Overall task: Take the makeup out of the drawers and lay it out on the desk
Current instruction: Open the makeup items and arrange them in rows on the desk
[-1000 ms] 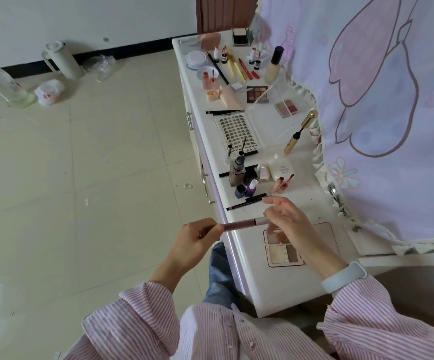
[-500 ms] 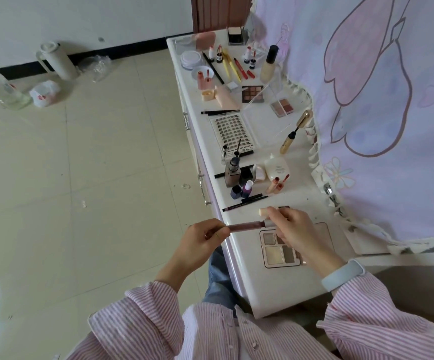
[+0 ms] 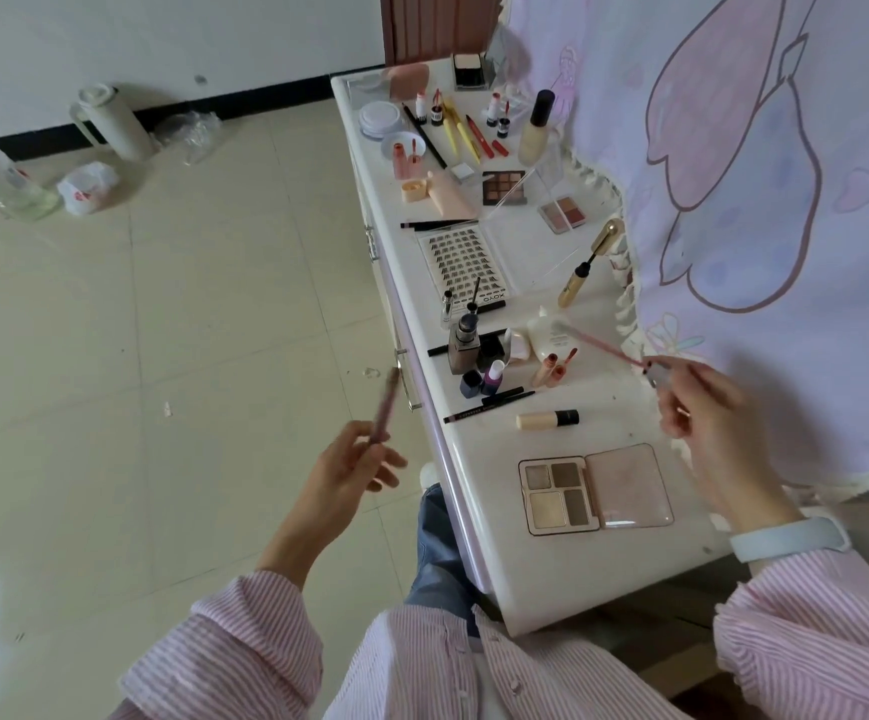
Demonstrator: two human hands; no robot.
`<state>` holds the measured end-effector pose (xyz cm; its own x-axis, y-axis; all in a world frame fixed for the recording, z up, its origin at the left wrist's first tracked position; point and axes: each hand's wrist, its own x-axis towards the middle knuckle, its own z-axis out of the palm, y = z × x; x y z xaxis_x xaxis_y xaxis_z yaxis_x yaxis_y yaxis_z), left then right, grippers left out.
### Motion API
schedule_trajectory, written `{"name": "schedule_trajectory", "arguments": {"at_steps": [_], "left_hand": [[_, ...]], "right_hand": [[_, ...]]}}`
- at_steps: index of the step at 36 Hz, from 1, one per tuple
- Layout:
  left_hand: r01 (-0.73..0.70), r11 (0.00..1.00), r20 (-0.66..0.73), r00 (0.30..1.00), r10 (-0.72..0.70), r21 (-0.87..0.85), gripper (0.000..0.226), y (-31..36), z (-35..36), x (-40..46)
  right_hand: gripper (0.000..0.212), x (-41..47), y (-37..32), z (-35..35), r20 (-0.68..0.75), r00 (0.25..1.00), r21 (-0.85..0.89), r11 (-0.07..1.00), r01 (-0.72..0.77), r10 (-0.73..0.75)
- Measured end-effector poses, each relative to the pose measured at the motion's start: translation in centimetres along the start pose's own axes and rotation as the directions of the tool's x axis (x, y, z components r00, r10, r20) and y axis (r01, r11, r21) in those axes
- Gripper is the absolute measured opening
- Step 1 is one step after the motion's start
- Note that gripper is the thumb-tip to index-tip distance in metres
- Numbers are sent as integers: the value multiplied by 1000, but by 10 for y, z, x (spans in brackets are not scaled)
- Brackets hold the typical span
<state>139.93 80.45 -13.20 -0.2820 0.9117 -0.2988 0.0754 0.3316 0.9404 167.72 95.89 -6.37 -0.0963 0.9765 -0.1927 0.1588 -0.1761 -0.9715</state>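
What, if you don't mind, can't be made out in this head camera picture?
- Tube in the left hand: motion blur hides its label.
- Wand held by the right hand: its tip is blurred.
- Drawers: only handles show along the desk front; contents hidden.
- Pencil lettering: too small.

Your pink-and-white striped sleeves (image 3: 245,646) frame a glossy white table (image 3: 567,574), where an eyeshadow palette (image 3: 557,493) shows grey, taupe and cream pans beside its pale pink lid; a lilac cloth (image 3: 733,148) with purple-outlined pink shapes hangs behind, over a beige tiled floor (image 3: 162,314)
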Motion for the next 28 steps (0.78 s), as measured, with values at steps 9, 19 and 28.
{"name": "schedule_trajectory", "arguments": {"at_steps": [9, 19, 28], "left_hand": [[-38, 993, -239, 971, 10, -112, 11, 5, 36, 12], [47, 987, -315, 949, 4, 153, 10, -6, 95, 36], [78, 912, -329, 942, 65, 403, 9, -18, 109, 51]], "right_hand": [[17, -32, 29, 37, 188, 973, 78, 985, -152, 135], [16, -21, 84, 82, 132, 990, -458, 884, 94, -37], [24, -6, 98, 92, 172, 948, -729, 613, 304, -267]]}}
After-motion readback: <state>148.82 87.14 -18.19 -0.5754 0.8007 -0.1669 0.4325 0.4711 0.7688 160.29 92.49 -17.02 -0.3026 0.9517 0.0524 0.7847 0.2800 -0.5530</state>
